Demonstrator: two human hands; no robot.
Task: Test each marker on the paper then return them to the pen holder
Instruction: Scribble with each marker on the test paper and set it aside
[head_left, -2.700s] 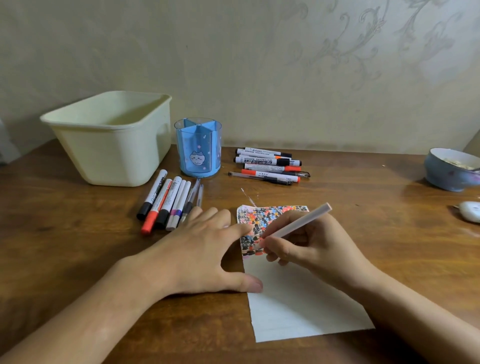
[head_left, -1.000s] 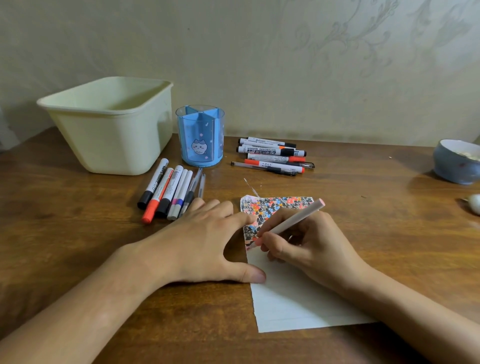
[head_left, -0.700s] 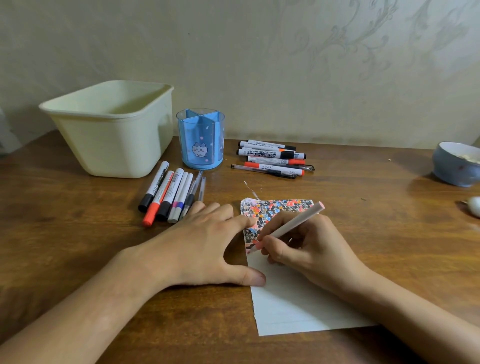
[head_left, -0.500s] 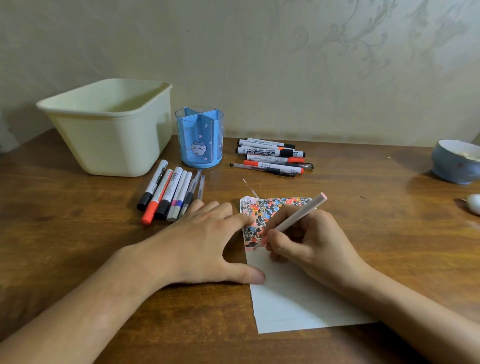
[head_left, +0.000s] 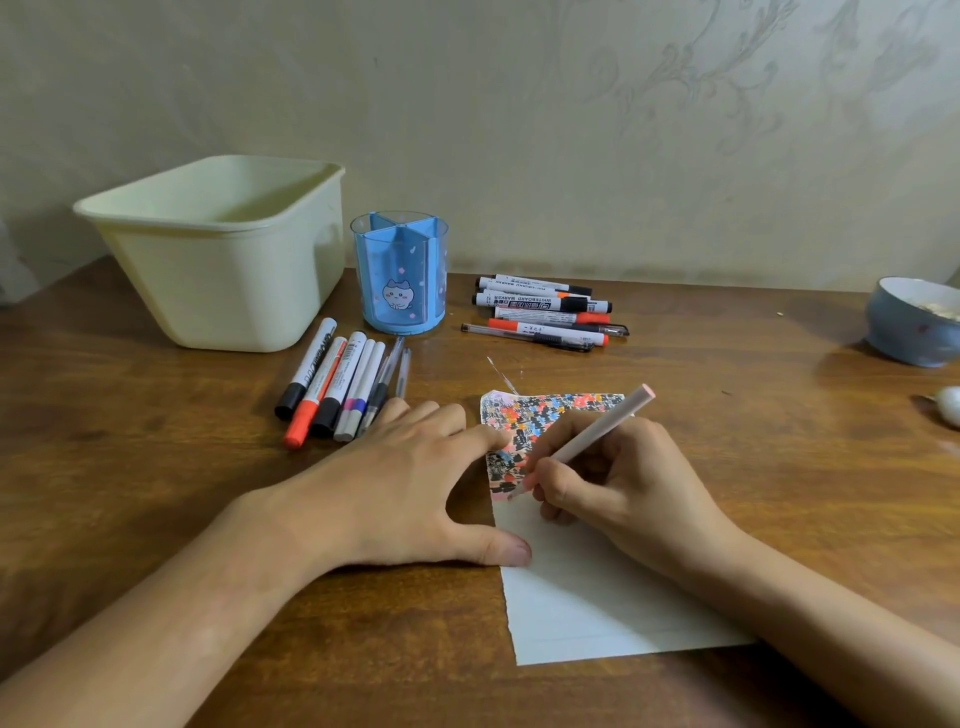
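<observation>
A white sheet of paper (head_left: 582, 608) lies on the wooden table, its far end covered in coloured scribbles. My right hand (head_left: 623, 483) grips a pale pink marker (head_left: 597, 434) with its tip on the paper at the scribbles' lower edge. My left hand (head_left: 400, 493) lies flat with spread fingers, thumb and forefinger pressing the paper's left edge. The blue pen holder (head_left: 400, 275) stands empty behind. One group of markers (head_left: 337, 384) lies left of the paper, another group of markers (head_left: 545, 312) to the holder's right.
A cream plastic tub (head_left: 223, 249) stands at the back left beside the holder. A blue bowl (head_left: 909, 322) sits at the right edge, with a small white object (head_left: 948, 405) in front of it. The wall runs close behind the table.
The pink marker's tip has crept a little down the scribbled patch while my right hand strokes. My left hand has stayed pressed on the paper's edge.
</observation>
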